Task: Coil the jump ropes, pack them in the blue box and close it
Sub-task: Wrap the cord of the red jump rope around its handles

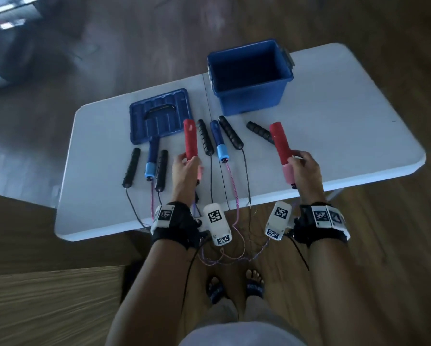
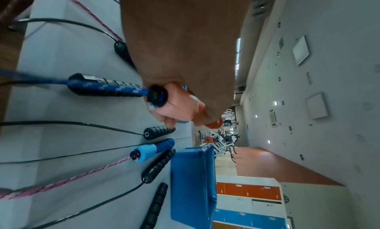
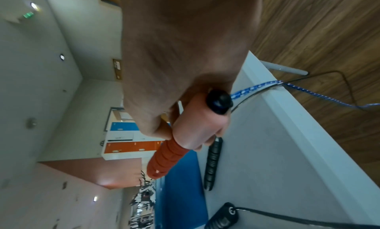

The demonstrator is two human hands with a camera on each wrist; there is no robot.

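Note:
I hold one red jump-rope handle in each hand, both raised above the white table (image 1: 334,126). My left hand (image 1: 184,167) grips the left red handle (image 1: 190,139) near its pink collar. In the left wrist view its black end cap (image 2: 157,95) and blue braided rope (image 2: 115,88) trail toward the table edge. My right hand (image 1: 303,166) grips the right red handle (image 1: 280,143). The right wrist view shows that red handle (image 3: 164,161) and its blue rope (image 3: 255,88). The open blue box (image 1: 250,76) stands at the back, with its lid (image 1: 160,114) lying flat to its left.
Several black handles (image 1: 205,137) and two blue handles (image 1: 219,142) lie in a row on the table. Their cords and a pink braided rope (image 1: 234,186) hang over the near edge to the wooden floor (image 1: 396,233). My feet stand below the edge.

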